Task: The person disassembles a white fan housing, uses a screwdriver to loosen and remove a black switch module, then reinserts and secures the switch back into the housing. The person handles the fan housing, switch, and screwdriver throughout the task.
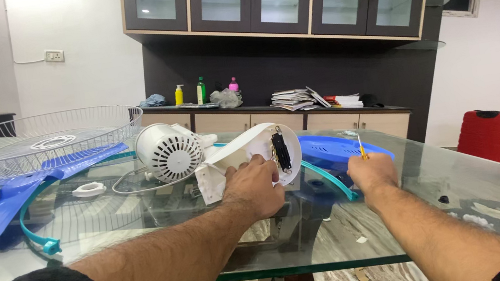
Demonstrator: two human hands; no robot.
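On the glass bench [441,184], a dismantled fan lies spread out. The left hand [255,186] grips the white housing [245,151] by its near edge, tipping it up so the black switch block [280,150] inside faces the camera. Just behind it, apparently joined to it, sits the white motor [167,151] with its slotted end. The right hand [370,172] is closed around a screwdriver [360,147], its yellow tip pointing upward, a little to the right of the housing.

The housing looks like thin, stiff plastic: light by itself, but the motor probably makes the assembly back-heavy. It seems best held at the rim or the solid neck, away from the switch block. On glass it would likely slide.

The blue blade [14,195], wire guard [32,143] and blue base [337,147] lie around.
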